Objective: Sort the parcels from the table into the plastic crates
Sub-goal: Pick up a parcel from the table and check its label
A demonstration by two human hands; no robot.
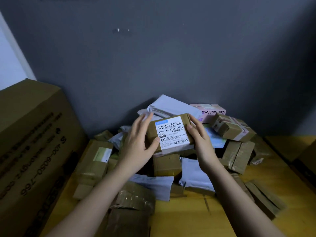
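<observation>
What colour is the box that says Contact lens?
Pale pink contact lens box, seen in the head view.

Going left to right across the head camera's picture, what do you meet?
Large cardboard carton → left hand → labelled parcel held in both hands → right hand → taped brown box on the pile.

Yellow wooden table [273, 177] under heaped parcels [167, 165], big carton [34, 142] at left

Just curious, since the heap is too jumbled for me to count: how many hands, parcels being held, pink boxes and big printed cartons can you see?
Hands: 2 (left hand, right hand)
Held brown labelled parcel: 1
Pink "Contact lens" box: 1
Large printed cardboard carton: 1
Total: 5
</observation>
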